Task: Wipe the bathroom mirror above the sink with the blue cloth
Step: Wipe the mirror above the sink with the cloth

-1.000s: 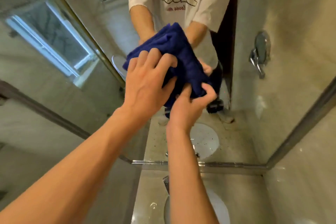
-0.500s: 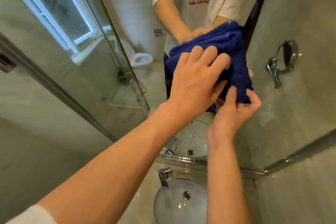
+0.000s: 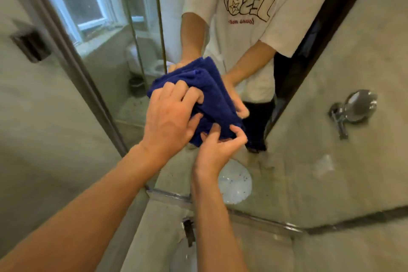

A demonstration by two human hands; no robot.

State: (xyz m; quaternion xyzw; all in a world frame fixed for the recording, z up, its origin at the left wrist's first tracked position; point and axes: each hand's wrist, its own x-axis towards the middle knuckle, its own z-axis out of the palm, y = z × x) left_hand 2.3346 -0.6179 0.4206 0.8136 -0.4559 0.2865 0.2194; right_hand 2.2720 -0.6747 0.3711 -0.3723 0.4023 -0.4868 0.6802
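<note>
- The blue cloth is bunched in folds and held up against the mirror, around the middle of the glass and above the sink.
- The left hand is laid on the cloth from the left; its fingers are curled into the folds and the fabric is gripped.
- The right hand is placed under the lower edge of the cloth; a bottom corner is pinched between thumb and fingers.
- Both forearms are stretched forward from the lower left and lower middle of the view, and the two hands are kept just beside each other on the cloth.
- The person's reflection in a white printed T-shirt is shown in the glass, with both reflected hands met at the cloth.
- A window and a toilet are reflected on the left of the mirror.
- A round chrome wall fitting is seen on the right of the glass.
- The white basin is reflected just below the right hand.
- A faucet is seen below the mirror's lower edge, partly hidden by the right forearm.
- The table around the sink is stone-coloured.
</note>
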